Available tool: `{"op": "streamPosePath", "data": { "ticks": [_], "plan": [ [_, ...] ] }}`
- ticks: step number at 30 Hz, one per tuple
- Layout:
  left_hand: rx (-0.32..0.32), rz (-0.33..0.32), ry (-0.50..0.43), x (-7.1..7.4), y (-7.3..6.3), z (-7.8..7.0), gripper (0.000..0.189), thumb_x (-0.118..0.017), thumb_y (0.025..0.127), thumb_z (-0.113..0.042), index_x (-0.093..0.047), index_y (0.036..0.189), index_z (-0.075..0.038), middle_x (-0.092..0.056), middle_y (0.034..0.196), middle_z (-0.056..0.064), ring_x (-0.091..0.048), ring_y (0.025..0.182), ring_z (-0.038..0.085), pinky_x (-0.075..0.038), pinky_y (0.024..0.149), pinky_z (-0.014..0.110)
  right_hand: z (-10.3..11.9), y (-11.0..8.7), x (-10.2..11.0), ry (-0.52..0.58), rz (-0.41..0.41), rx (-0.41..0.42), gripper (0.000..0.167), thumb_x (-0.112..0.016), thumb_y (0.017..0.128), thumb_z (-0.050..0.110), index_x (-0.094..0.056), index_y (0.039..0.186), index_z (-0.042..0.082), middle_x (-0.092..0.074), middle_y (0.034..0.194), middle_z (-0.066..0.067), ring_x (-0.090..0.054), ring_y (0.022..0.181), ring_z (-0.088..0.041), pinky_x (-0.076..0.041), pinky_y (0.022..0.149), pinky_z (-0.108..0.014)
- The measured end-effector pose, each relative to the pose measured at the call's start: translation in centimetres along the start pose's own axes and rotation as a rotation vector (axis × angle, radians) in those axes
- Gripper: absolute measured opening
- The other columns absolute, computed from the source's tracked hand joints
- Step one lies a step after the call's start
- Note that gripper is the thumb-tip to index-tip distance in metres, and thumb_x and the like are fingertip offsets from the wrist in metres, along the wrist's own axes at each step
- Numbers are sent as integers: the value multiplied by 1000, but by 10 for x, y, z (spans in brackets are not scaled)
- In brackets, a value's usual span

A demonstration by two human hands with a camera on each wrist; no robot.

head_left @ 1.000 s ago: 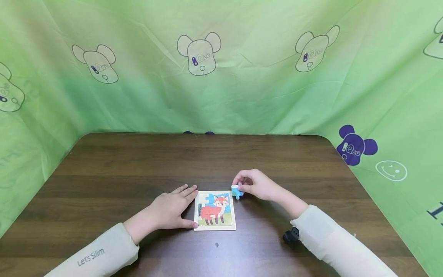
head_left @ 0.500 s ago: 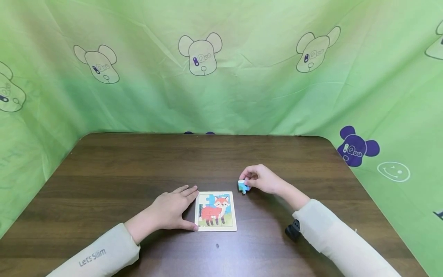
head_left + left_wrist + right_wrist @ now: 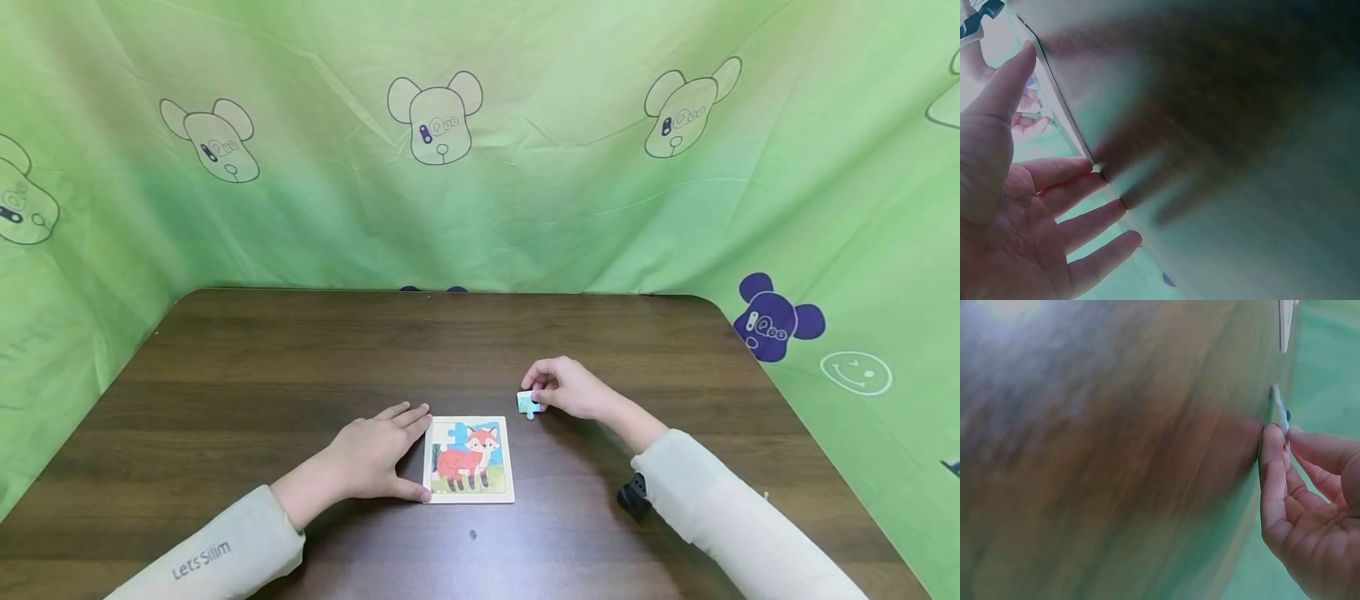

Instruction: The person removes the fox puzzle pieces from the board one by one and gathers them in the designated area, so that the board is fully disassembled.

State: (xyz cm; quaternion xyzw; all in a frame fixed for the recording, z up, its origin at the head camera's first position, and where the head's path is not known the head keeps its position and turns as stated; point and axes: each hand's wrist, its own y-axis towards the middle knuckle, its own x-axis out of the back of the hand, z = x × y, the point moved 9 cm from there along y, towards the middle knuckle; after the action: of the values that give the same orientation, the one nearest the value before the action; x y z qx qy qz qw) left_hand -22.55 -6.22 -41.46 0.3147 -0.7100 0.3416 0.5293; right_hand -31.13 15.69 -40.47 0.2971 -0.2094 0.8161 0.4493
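A square fox jigsaw puzzle (image 3: 469,460) in a pale wooden frame lies on the table, a pale gap at its upper left corner. My left hand (image 3: 378,454) rests at the frame's left edge, fingers spread, thumb at the lower corner. In the left wrist view, the fingertips of the left hand (image 3: 1054,206) meet the frame's side. To the right of the puzzle, my right hand (image 3: 566,388) pinches a blue puzzle piece (image 3: 527,404) between thumb and fingers. The right wrist view shows the puzzle piece (image 3: 1281,409) edge-on, held by the right hand (image 3: 1316,494) close over the table.
The dark brown wooden table (image 3: 337,350) reaches back to a green curtain (image 3: 525,208) printed with bear faces. A small dark spot (image 3: 472,535) marks the tabletop in front of the puzzle. A black strap device (image 3: 633,497) sits at the right wrist.
My right hand has carried the puzzle piece from the frame's upper right corner slightly right and back, then nearly stopped. My left hand has stayed at the frame.
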Motion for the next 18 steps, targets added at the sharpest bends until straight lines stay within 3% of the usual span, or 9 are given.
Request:
{"op": "streamPosePath", "data": {
  "ticks": [8, 12, 18],
  "plan": [
    [-15, -6, 0, 3, 0, -2, 101, -76, 73, -66, -45, 148, -6, -42, 157, 8, -40, 145, 33, -50, 98, 57, -3, -3, 10, -79, -38, 12, 12, -63, 88, -7, -67, 99, -6, -65, 83, -11, -59, 67, -12, -49, 62, -20],
    [-23, -7, 3, 5, 0, -3, 101, -76, 73, -66, -46, 148, -5, -43, 157, 9, -41, 144, 33, -51, 98, 56, 5, -4, 13, -118, -59, 40, 11, -65, 88, -3, -68, 99, -2, -67, 85, -8, -57, 70, -10, -47, 66, -21],
    [-13, 1, 6, 5, 0, -2, 101, -76, 73, -66, -46, 148, -6, -42, 157, 8, -40, 145, 32, -51, 98, 55, 31, -2, -3, -125, 9, 107, 12, -65, 91, 1, -69, 102, 0, -68, 88, -6, -59, 74, -9, -51, 68, -23]
  ]
}}
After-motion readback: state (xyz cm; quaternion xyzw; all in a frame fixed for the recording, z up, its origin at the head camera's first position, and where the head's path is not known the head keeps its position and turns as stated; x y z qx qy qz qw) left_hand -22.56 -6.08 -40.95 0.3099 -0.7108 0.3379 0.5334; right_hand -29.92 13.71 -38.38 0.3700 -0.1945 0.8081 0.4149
